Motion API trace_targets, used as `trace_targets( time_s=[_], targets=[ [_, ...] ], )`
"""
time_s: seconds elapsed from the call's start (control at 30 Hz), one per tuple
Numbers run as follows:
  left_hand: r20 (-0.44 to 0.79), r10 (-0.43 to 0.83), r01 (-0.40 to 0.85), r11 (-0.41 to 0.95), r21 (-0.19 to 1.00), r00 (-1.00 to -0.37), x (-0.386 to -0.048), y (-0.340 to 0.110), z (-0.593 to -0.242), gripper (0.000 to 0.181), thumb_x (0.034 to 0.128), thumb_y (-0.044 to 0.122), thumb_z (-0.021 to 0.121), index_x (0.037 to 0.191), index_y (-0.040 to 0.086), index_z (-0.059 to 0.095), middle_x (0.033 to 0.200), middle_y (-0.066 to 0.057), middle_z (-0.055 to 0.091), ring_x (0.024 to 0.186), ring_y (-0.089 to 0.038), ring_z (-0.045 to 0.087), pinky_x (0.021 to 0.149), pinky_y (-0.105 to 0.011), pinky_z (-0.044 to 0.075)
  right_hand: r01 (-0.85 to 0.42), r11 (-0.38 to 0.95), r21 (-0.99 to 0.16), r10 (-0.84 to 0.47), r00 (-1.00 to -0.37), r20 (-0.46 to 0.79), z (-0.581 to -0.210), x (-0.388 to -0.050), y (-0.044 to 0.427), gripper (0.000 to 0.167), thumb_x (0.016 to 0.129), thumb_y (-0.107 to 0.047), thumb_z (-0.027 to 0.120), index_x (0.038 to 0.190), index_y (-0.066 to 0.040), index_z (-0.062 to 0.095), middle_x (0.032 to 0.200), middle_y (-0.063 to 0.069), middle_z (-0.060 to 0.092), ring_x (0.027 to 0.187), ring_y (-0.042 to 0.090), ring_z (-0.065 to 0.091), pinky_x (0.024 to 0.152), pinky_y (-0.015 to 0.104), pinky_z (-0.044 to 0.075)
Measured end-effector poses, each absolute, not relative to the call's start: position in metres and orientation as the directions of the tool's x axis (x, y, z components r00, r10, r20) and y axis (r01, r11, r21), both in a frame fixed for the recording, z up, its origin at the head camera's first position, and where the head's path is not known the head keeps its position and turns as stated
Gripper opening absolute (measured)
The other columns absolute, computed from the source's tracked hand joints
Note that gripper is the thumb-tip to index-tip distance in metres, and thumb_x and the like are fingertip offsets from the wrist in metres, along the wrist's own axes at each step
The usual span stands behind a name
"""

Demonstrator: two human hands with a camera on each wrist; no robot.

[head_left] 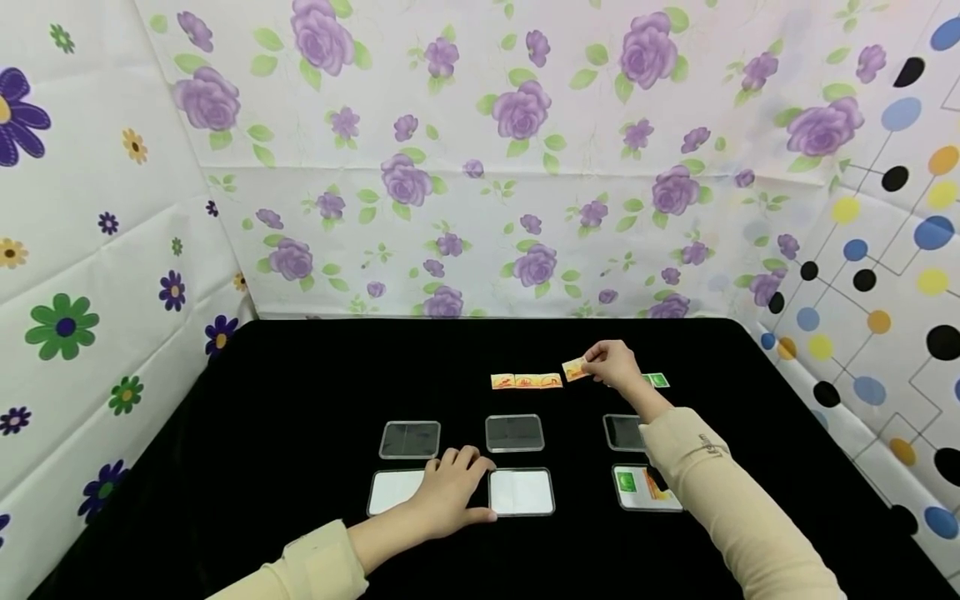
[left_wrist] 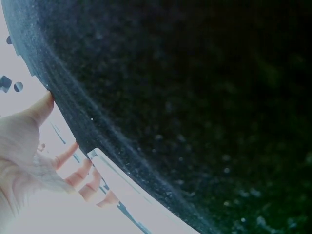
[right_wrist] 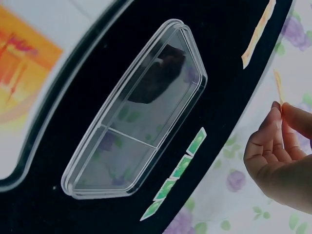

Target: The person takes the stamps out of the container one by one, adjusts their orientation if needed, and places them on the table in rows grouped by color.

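Note:
My right hand (head_left: pixel 613 363) pinches a small orange-yellow stamp (head_left: pixel 574 368) between thumb and fingertips, above the back of the black table. In the right wrist view this stamp (right_wrist: pixel 279 87) appears nearly edge-on. Just left of it lies a row of several orange stamps (head_left: pixel 527 382). A row of green stamps (right_wrist: pixel 181 167) lies to the right, partly hidden by my right hand in the head view. My left hand (head_left: pixel 453 492) lies with relaxed, spread fingers between two white-bottomed rectangular cases, the left case (head_left: pixel 392 490) and the middle case (head_left: pixel 522 492), and holds nothing.
Behind the white cases are three clear rectangular trays: left (head_left: pixel 410 440), middle (head_left: pixel 514 433) and right (head_left: pixel 622 432). A white case (head_left: pixel 628 501) at front right contains a green and an orange stamp, partly covered by my right sleeve (head_left: pixel 720 492). Patterned cloth surrounds the table.

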State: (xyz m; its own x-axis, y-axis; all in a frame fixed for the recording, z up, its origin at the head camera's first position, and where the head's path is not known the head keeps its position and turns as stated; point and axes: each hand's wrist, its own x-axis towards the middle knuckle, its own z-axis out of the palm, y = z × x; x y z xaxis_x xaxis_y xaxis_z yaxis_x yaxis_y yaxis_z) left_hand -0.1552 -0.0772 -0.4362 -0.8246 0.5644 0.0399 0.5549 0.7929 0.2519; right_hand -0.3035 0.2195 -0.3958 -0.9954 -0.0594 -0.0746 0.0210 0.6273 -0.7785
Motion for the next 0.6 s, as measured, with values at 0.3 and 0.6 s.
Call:
trace_targets(
  time_s=[0.3,0.6],
  targets=[
    [0.036,0.562,0.552,0.794,0.256,-0.826,-0.154,-0.077,-0.436,0.06,0.0773,0.044,0.072,0.123,0.011,0.052,0.125,-0.012,0.05,0.111,-0.03,0.048,0.086,-0.055,0.042,0.059,0.665,-0.745,0.015,-0.998,-0.065,-0.403,-0.31,0.219,0.012,0.085,-0.002,0.065,0.092,0.006,0.061,0.07,0.005,0.062,0.062,0.022,0.062,0.056,0.028,0.048],
    [0.043,0.563,0.556,0.797,0.234,-0.825,-0.154,-0.077,-0.437,0.059,0.0778,0.044,0.072,0.123,0.012,0.052,0.124,-0.011,0.05,0.11,-0.029,0.048,0.084,-0.053,0.043,0.099,0.756,-0.647,0.077,-0.995,-0.062,-0.417,-0.315,0.214,0.011,0.08,-0.004,0.069,0.086,0.003,0.064,0.081,0.017,0.067,0.059,0.018,0.065,0.058,0.029,0.049]
  ],
)
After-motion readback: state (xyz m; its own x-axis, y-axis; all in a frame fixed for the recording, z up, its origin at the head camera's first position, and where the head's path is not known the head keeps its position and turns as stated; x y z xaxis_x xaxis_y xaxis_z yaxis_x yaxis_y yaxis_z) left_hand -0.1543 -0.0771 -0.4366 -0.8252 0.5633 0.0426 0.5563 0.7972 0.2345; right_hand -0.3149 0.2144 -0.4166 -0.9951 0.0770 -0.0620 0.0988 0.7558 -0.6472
